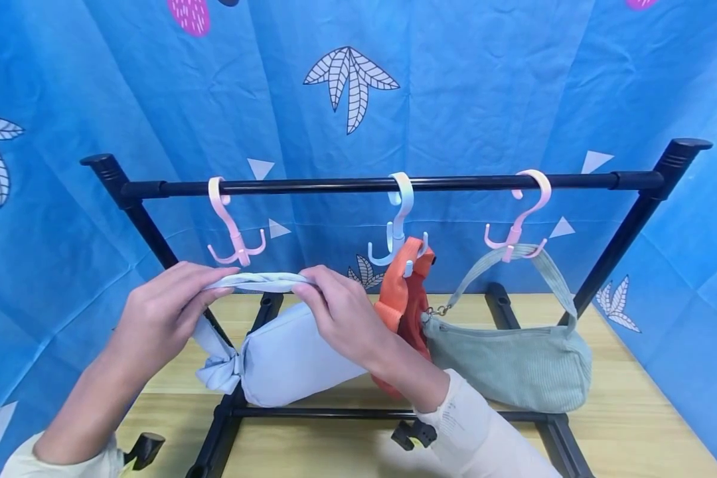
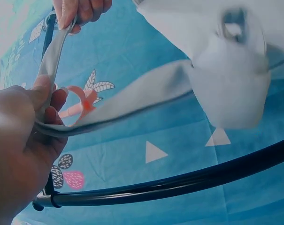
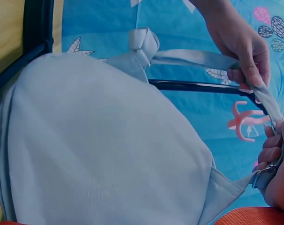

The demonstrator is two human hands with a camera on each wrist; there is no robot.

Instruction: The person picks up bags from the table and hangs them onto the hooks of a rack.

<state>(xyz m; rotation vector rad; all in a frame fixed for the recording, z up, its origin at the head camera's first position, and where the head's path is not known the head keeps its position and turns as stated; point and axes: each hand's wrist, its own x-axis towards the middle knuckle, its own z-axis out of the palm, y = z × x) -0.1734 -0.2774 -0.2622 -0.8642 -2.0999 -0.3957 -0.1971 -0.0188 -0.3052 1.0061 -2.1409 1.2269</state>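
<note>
Between both hands a pale blue handbag (image 1: pixel 301 355) hangs by its strap (image 1: pixel 265 282), which is stretched level and slightly twisted. My left hand (image 1: pixel 161 309) pinches the strap's left part, above the knotted end (image 1: pixel 221 372) of the bag. The right hand (image 1: pixel 346 315) grips the strap's other part and hides some of the bag. In the right wrist view a small metal buckle (image 3: pixel 268 169) shows by the right fingers. Just above and behind the strap, a pink hook (image 1: pixel 237 239) hangs on the black rail (image 1: pixel 311 186) with nothing on its prongs.
A blue hook (image 1: pixel 399 226) at mid-rail carries an orange bag (image 1: pixel 397 292). On the right, another pink hook (image 1: pixel 514 229) holds a green corduroy bag (image 1: pixel 514 365). The black rack stands on a wooden table (image 1: pixel 311 451) before a blue patterned curtain (image 1: pixel 472 86).
</note>
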